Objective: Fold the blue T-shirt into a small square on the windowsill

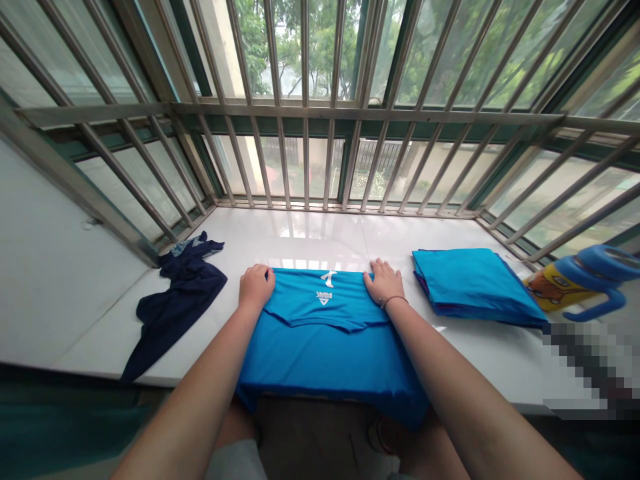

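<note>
Blue shirt (325, 333) lies folded on our white sill (310, 233); our left hand (256, 285) curls fingers onto its far-left corner; right hand (384, 280) presses flat, fingers together, beside the folded stack (470, 287).

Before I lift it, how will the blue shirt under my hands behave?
The blue shirt is probably floppy: its near edge already droops over the ledge. It looks thin and light. The glossy ledge may let it slide, and the fold could open.

home, prob. apt | barred bay window (320, 113) | marble sill (320, 233) w/ folded shirts (470, 283)
</note>
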A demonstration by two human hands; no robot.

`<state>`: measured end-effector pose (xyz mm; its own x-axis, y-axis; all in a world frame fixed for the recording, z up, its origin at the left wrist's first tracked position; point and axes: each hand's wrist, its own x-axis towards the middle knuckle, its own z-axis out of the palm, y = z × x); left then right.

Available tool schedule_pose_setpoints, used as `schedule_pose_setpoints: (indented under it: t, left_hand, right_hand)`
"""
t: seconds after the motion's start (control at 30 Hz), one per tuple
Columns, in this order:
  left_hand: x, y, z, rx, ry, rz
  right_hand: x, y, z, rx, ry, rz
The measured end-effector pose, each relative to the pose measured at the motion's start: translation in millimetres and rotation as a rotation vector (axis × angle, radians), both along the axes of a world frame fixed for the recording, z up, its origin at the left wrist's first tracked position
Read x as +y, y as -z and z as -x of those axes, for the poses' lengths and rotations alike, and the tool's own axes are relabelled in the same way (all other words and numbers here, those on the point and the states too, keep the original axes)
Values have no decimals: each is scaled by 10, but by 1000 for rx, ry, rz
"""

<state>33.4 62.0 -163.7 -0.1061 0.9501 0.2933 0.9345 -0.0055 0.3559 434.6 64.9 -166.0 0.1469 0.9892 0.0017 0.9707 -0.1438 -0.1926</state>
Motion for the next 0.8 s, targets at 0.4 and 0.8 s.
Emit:
schedule_pose_setpoints:
  t: [0.4,0.8]
  left_hand:
    - [18,20,16,13,5,-2]
    - [296,-36,170,63,100,196]
  right_hand:
    - [-6,-20,0,8,0,-2]
    - [83,-209,-187,-5,-85,31]
